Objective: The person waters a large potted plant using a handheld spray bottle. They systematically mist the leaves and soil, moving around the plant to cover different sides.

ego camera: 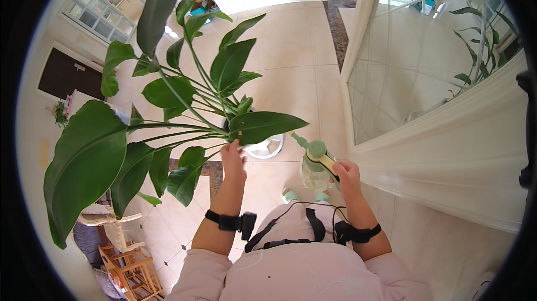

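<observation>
A large-leaved potted plant spreads across the left and middle of the view. My left hand is at the lower edge of a broad green leaf, its fingertips touching close to the leaf's base. Whether they pinch it is hard to see. My right hand grips the handle of a green pump spray bottle with a clear tank. Its nozzle points up and left, just below the leaf's tip. Foliage mostly hides the pot; part of a white round plant stand shows beneath.
To the right stands a white-framed mirror reflecting the plant, with a pale curved panel below it. Wooden stools and a carved chair are at lower left. My feet in green sandals are on the tiled floor.
</observation>
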Available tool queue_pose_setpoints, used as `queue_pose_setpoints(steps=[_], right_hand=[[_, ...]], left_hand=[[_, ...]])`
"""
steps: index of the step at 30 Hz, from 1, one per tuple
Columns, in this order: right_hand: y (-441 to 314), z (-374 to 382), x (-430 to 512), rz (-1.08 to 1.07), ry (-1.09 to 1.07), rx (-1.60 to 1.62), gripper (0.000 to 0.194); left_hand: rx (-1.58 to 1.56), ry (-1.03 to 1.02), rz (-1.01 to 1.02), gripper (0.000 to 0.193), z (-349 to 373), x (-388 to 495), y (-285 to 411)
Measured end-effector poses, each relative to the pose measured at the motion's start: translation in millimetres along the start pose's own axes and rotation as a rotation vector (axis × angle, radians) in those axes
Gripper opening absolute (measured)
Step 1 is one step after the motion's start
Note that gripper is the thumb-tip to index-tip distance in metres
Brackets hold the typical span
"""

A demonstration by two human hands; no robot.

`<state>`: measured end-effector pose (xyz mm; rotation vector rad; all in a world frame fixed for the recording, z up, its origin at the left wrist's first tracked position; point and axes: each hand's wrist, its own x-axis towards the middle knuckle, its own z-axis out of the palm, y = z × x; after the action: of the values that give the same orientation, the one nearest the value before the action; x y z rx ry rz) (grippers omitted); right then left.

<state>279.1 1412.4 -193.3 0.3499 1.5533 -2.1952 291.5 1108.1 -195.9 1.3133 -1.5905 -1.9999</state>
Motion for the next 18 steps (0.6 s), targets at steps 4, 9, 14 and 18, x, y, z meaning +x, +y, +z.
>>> queue_pose_setpoints(steps=[4,9,14,18], right_hand=[[-23,-18,-16,-0.120,0.135,-0.108,0.016],[-53,-8,-25,-0.312,0.067,-0.512,0.023],[-67,25,-28,-0.331,0.101,-0.414,0.023],[-52,32,-16,-0.315,0.061,-0.464,0.021]], left_hand=[[0.115,-0.048,0.596,0.051,34,-34,8],[0.701,-0.703,1.018,0.052,105,-116,95],[0.978,-0.803,1.225,0.033,133,-128,94],[0.678,-0.665,1.342,0.017,115,-142,140]])
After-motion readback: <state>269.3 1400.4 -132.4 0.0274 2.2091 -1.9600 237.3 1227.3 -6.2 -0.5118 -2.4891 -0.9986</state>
